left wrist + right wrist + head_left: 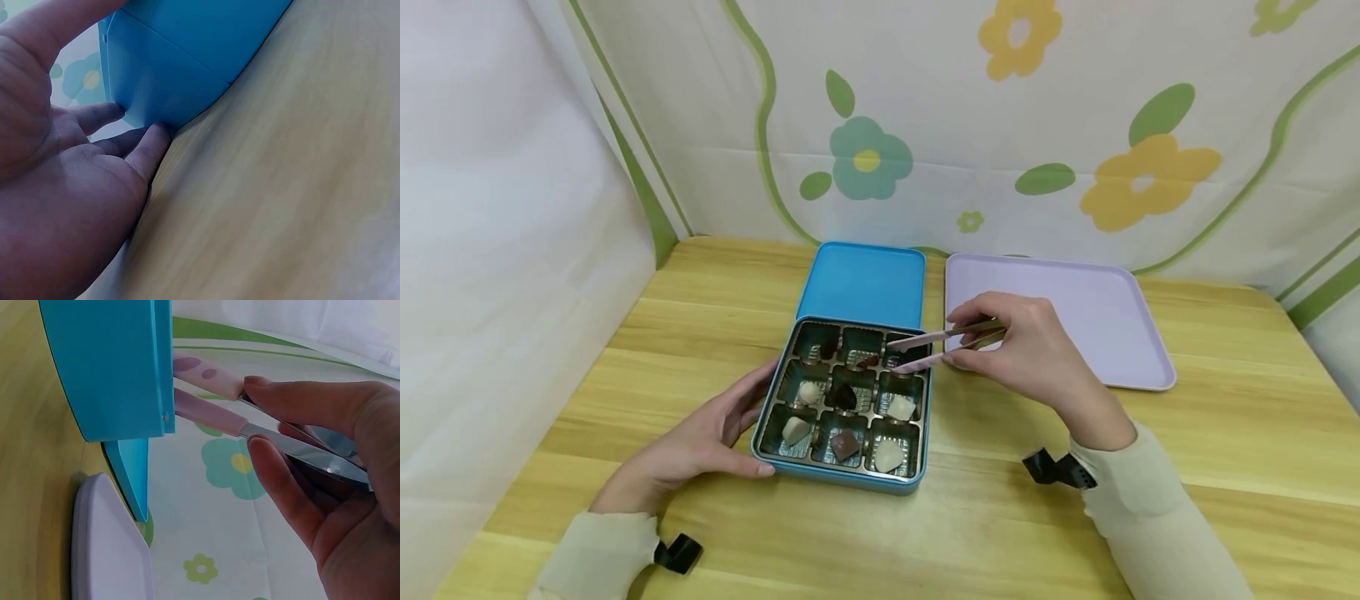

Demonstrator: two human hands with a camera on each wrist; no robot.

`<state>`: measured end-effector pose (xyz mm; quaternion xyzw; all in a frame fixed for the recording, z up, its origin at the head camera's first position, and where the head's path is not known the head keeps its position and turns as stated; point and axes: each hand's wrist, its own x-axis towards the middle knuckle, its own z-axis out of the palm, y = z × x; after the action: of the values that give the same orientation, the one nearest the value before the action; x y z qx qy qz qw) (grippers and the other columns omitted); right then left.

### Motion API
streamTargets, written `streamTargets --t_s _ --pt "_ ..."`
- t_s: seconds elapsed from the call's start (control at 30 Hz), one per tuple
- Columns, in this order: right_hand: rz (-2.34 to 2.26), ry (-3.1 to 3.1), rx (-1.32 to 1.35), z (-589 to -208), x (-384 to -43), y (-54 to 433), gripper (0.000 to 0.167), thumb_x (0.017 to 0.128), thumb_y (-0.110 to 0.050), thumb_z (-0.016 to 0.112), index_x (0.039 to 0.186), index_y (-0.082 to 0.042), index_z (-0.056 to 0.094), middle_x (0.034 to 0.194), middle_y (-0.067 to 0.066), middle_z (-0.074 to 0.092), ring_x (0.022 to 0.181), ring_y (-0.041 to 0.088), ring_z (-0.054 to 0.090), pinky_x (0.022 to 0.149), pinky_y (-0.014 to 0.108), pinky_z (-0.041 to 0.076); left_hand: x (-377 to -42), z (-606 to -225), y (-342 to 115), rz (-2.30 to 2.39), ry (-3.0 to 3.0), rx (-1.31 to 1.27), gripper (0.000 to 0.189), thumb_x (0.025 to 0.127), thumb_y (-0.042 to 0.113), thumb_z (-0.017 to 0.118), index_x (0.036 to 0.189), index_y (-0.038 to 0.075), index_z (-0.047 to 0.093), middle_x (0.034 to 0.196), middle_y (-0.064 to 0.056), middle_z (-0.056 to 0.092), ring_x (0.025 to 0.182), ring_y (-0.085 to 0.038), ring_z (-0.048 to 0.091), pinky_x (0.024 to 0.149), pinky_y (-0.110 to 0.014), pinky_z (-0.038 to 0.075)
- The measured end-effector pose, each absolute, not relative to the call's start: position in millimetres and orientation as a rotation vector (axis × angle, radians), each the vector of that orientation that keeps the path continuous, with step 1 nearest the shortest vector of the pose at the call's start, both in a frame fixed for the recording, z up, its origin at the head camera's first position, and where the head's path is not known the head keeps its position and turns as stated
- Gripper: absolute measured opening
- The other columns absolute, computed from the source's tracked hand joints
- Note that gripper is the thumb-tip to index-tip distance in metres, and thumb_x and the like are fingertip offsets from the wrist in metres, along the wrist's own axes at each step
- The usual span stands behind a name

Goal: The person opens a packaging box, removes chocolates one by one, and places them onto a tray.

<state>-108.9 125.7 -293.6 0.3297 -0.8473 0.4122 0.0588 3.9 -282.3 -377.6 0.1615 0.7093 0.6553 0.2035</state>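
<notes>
A blue tin stands open on the table, its gold-coloured tray divided into several compartments holding pieces that look like chocolates, such as a white one, a brown one and a dark one. The left hand touches the tin's left side with its fingertips, thumb along the front left corner. Between thumb and fingers, the right hand holds metal tongs with pink tips. Those tips stand apart over the back right compartment; whether they touch anything there cannot be told.
Behind the compartments, the blue lid lies tilted back. A lilac tray sits to the right, partly behind the right hand. The wooden table ends at a white cloth with printed flowers.
</notes>
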Motion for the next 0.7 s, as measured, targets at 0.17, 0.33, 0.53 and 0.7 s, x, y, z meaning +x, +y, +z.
streamTargets --t_s 0.17,0.33,0.53,0.7 --pt "1.377 -2.572 0.918 -299.8 -108.8 121.6 0.040 0.079 0.000 0.094 0.114 -0.009 0.079 0.100 0.004 0.083 0.082 0.011 0.078 0.076 0.020 0.062 2.8 -378.1 -282.1 1.829 1.971 0.457 0.123 0.084 -0.002 0.088 0.175 0.020 0.010 0.183 -0.016 -0.001 0.156 0.001 0.031 0.119 -0.011 0.035" --pt "1.594 -2.621 0.749 -305.0 -112.0 117.7 0.034 0.084 -0.009 0.093 0.115 -0.012 0.078 0.105 0.004 0.083 0.085 0.010 0.078 0.076 0.024 0.062 -0.1 -376.7 -283.0 1.820 1.988 0.460 0.123 0.083 -0.002 0.088 0.175 0.021 0.010 0.183 -0.016 0.000 0.164 -0.026 0.020 0.120 -0.011 0.034" --pt "1.627 -2.741 0.581 -307.0 -112.9 119.9 0.028 0.088 -0.027 0.091 0.113 -0.020 0.080 0.103 0.002 0.084 0.091 0.018 0.078 0.073 0.028 0.060 0.9 -378.0 -282.2 1.827 1.972 0.468 0.123 0.084 -0.002 0.088 0.175 0.019 0.009 0.182 -0.018 -0.002 0.164 -0.023 0.019 0.120 -0.011 0.034" --pt "1.616 -2.808 0.608 -304.7 -111.9 125.0 0.028 0.086 -0.029 0.093 0.111 -0.021 0.082 0.107 0.001 0.084 0.092 0.021 0.080 0.072 0.031 0.062 3.8 -380.0 -283.0 1.834 1.973 0.483 0.123 0.083 -0.002 0.088 0.175 0.019 0.009 0.182 -0.021 -0.002 0.155 0.003 0.031 0.120 -0.011 0.035"
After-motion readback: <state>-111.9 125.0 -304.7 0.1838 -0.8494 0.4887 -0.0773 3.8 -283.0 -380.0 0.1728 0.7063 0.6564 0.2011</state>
